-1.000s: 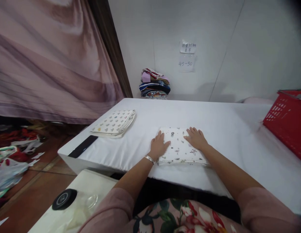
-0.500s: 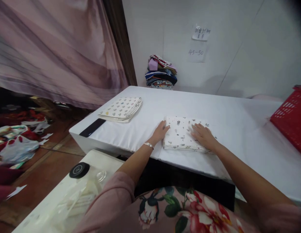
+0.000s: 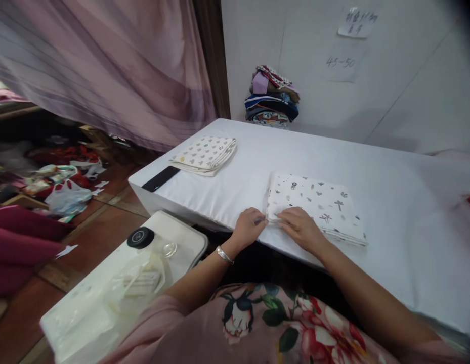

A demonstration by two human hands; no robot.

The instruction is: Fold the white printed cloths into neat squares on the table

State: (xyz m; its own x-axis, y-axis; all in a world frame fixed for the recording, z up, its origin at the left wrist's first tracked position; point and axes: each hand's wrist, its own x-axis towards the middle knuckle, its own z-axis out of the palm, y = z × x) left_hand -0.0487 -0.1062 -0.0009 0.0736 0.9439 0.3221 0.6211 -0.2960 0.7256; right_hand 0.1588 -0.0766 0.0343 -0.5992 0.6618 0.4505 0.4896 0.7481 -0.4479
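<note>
Left hand [image 3: 249, 226] and right hand [image 3: 301, 228] shift to folded cloth [image 3: 320, 198], lower-left corner, mid-frame; both half-curled, hold indeterminate.

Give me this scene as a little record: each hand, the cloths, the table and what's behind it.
Left hand: fingertips at the near left corner of the printed cloth
Right hand: fingers on that cloth's near edge, close to the left hand
Printed cloth: folded, lying flat
Second cloth: folded, farther left, untouched
Table: white, both cloths on it
Behind: fabric stack; wall note reading 45-50
</note>
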